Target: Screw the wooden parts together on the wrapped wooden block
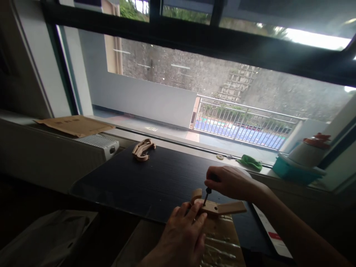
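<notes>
My right hand is closed around the dark handle of a screwdriver. Its shaft points down, and the tip meets a light wooden piece near a dark hole. This piece is angled, with a curved end at the left and a straight arm reaching right. My left hand grips its left part, fingertips pressed close to the screwdriver tip. Under the wood lies a brown block with shiny, clear wrapping or tape on it. Any screw beneath the tip is too small to make out.
Other curved wooden pieces, with small metal bits beside them, lie on the dark table. A tablet or phone is at the right. The sill holds a green cloth, a teal box and a brown envelope.
</notes>
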`<action>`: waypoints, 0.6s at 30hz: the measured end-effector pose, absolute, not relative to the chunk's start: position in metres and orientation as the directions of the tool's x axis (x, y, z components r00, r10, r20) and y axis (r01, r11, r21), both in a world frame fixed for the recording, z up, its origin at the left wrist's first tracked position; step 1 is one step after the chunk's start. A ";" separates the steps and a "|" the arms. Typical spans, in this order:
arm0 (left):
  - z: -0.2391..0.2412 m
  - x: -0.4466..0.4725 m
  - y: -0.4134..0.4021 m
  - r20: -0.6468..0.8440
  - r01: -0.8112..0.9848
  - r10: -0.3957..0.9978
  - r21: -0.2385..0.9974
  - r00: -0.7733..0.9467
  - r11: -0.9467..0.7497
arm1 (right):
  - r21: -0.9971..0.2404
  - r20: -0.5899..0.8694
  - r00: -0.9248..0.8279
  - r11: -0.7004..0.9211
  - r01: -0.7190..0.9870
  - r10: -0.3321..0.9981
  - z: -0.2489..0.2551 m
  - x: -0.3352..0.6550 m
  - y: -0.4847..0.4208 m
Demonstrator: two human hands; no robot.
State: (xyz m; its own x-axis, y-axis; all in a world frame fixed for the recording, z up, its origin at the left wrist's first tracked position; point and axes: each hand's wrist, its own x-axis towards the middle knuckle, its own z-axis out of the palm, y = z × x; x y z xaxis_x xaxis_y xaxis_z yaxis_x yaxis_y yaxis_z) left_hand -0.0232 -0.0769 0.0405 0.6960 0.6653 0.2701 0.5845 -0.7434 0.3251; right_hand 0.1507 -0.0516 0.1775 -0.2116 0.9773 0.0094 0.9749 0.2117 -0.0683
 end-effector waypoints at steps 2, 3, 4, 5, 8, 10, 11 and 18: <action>0.039 -0.023 -0.074 0.290 0.575 0.648 0.303 0.704 -0.760 | -0.095 -0.009 -0.270 0.268 0.959 0.963 0.183 0.150 -0.053; 0.037 -0.023 -0.073 0.299 0.569 0.639 0.292 0.709 -0.768 | -0.107 -0.008 -0.296 0.294 0.950 0.955 0.185 0.150 -0.054; 0.035 -0.023 -0.071 0.306 0.565 0.631 0.282 0.713 -0.775 | -0.115 -0.003 -0.318 0.315 0.942 0.948 0.186 0.150 -0.055; 0.033 -0.023 -0.070 0.311 0.561 0.624 0.273 0.717 -0.781 | -0.121 0.006 -0.332 0.330 0.936 0.943 0.186 0.150 -0.055; 0.027 -0.024 -0.065 0.329 0.545 0.602 0.255 0.727 -0.798 | -0.146 0.055 -0.330 0.335 0.931 0.942 0.180 0.152 -0.057; 0.024 -0.024 -0.063 0.350 0.535 0.588 0.245 0.729 -0.809 | -0.179 0.098 -0.299 0.312 0.933 0.949 0.171 0.154 -0.057; 0.023 -0.024 -0.062 0.362 0.531 0.582 0.240 0.728 -0.813 | -0.198 0.118 -0.277 0.296 0.935 0.954 0.167 0.155 -0.057; 0.023 -0.025 -0.063 0.380 0.537 0.570 0.201 0.728 -0.819 | -0.252 0.156 -0.180 0.215 0.943 0.971 0.156 0.156 -0.058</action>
